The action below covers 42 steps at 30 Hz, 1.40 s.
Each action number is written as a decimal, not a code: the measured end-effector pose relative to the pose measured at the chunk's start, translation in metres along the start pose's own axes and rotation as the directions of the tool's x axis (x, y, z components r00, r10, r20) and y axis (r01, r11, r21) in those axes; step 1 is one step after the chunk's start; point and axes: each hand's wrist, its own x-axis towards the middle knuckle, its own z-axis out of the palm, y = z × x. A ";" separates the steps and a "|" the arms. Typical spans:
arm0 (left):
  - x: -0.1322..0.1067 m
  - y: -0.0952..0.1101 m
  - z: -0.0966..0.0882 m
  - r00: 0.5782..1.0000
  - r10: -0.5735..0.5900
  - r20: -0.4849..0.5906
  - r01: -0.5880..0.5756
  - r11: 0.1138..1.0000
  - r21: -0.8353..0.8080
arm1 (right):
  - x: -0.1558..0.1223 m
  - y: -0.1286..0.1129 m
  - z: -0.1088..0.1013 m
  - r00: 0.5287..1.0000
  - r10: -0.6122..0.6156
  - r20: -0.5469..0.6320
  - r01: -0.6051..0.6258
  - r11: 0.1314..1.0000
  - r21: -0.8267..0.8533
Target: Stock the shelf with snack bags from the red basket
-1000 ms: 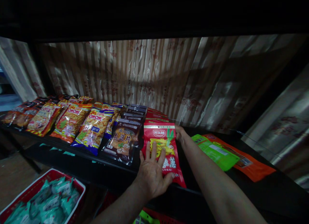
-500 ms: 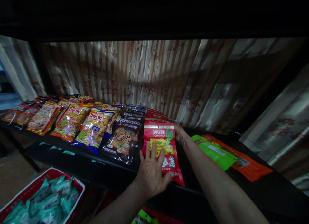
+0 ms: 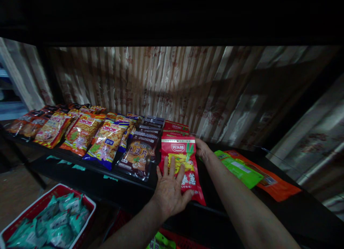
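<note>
A red snack bag (image 3: 194,182) with a pale top strip and a yellow food picture leans at the front of its row on the black shelf. My left hand (image 3: 172,188) lies flat on its front, fingers spread. At the bag's upper right edge is my right hand (image 3: 202,148), its fingers hidden behind the bag. More red bags (image 3: 174,127) stand behind this one. Directly left is a row of dark brown potato-slice bags (image 3: 138,154).
Colourful snack bags (image 3: 109,141) line the shelf leftward. On the right, a green packet (image 3: 240,172) overlaps an orange packet (image 3: 282,190). Below stand a red basket (image 3: 90,209) of teal packets and another holding green packets (image 3: 161,240). A striped curtain (image 3: 150,80) hangs behind.
The view has shifted slightly, so the shelf goods appear a little further right. Both hands keep nearly the same positions at the red bag.
</note>
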 end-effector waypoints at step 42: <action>0.009 -0.001 -0.020 0.996 0.018 -0.084 -0.019 1.000 -0.016 | -0.046 0.009 -0.006 0.964 0.082 0.252 -0.070 0.996 -0.055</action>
